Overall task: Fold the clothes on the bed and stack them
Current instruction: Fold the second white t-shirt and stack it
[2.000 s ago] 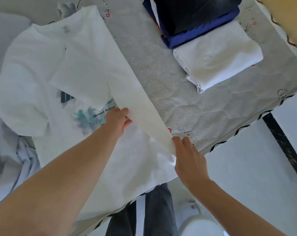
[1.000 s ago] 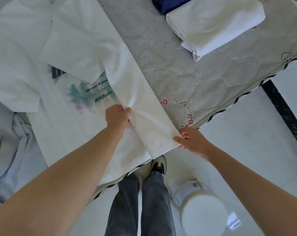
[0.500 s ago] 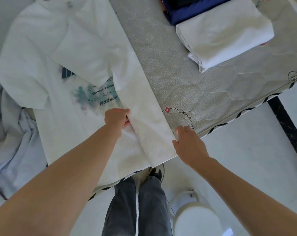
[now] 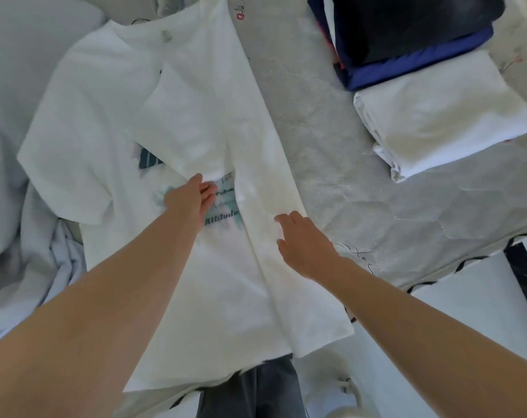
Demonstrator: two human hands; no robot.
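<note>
A white T-shirt with a teal print lies flat on the grey mattress, collar away from me. Its right side and sleeve are folded inward over the front, and its hem hangs over the bed's near edge. My left hand sits on the print at the lower edge of the folded-in sleeve, thumb and curled fingers pinching the fabric there. Spread loosely, my right hand rests on the folded strip along the shirt's right side.
At the back right are a folded white garment and, behind it, a folded dark blue and black stack. Loose pale grey clothes are heaped at the left. My legs stand at the bed's edge on a white floor.
My left hand has slid up from the fold's edge to the folded sleeve's lower edge. The right hand left the hem corner and now lies flat, higher on the folded strip.
</note>
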